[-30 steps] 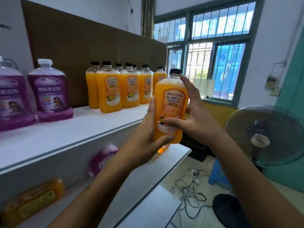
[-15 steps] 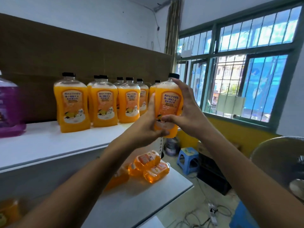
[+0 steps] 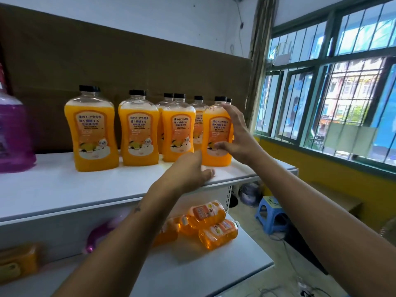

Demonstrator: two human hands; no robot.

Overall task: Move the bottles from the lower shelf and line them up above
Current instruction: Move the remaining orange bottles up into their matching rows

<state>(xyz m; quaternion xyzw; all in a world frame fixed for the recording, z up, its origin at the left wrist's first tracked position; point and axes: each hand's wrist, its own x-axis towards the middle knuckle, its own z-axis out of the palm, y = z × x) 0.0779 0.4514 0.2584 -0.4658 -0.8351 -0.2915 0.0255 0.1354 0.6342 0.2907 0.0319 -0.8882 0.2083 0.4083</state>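
Several orange bottles with black caps stand upright in a row on the white upper shelf [image 3: 64, 189]. My right hand [image 3: 237, 133] grips the rightmost orange bottle [image 3: 216, 133], thumb on its lower front and fingers up its right side; the bottle stands on the shelf. Below and in front of it, my left hand [image 3: 188, 170] is off the bottle, relaxed over the shelf's front edge. On the lower shelf [image 3: 192, 271], orange bottles lie on their sides [image 3: 205, 213], [image 3: 218, 233]; a third is partly hidden behind my left forearm.
A purple bottle [image 3: 12, 133] stands at the upper shelf's left end, and another purple bottle [image 3: 100, 234] lies on the lower shelf. An orange pack [image 3: 17, 260] sits at the lower left. A blue stool [image 3: 271, 213] and cables are on the floor to the right.
The orange bottle, held in the air by both hands, now stands at the right end of the upper row. My left hand has let go and dropped toward the shelf edge.
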